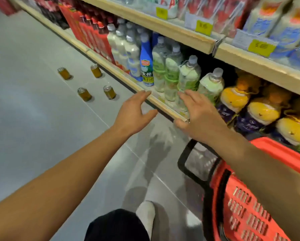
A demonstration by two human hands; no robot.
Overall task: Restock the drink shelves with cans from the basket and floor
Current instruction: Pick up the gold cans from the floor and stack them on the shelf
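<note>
Several olive-gold cans stand upright on the grey floor at the left, the nearest pair being one can point(84, 94) and another can point(109, 92). My left hand point(134, 113) hovers over the floor beside the bottom shelf's wooden edge point(124, 78), fingers spread and empty. My right hand point(197, 113) is held out with loose fingers in front of the green-label bottles point(187, 79) at the shelf front; whether it touches them I cannot tell. The red basket point(250, 214) with its black handle point(194, 171) sits at the lower right, under my right forearm; its inside is hidden.
The bottom shelf holds red packs, white and blue bottles point(146, 61) and yellow-capped purple bottles point(236, 105). An upper shelf point(189, 35) with yellow price tags overhangs. My black-clad leg and white shoe point(145, 214) stand on the floor below.
</note>
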